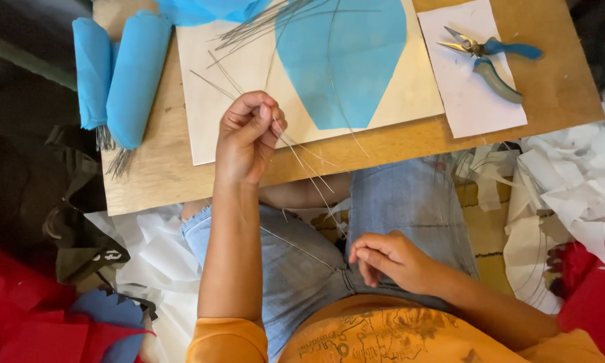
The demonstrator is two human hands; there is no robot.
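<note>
Orange-shirted (383, 339) and seated in pale blue jeans (410, 202), a person works thin metal wire over the lap, seen from a head-worn camera. Lowest in view, the right hand (391, 259) rests on the thigh with its fingers curled shut, pinching the near end of a fine wire (302, 249) that runs across the jeans. Higher up, the left hand (248, 138) is raised over the near edge of a wooden board (557, 87), thumb and fingertips closed on a few long thin wires (309, 168) that slant down from the grip toward the lap. On the board lies a cream sheet (215, 121) bearing a blue paper cut-out (346, 60) with curved sides narrowing to a blunt point, and a loose bundle of more wire strands (262, 23) fans across its top. To the left sit two rolls of blue paper (124, 70), wire ends poking from beneath them. At the board's right corner, blue-handled pliers (487, 57) lie on a white sheet (470, 94). Crumpled white paper scraps (571, 181) heap on the floor at right, red paper (20, 316) at lower left.
</note>
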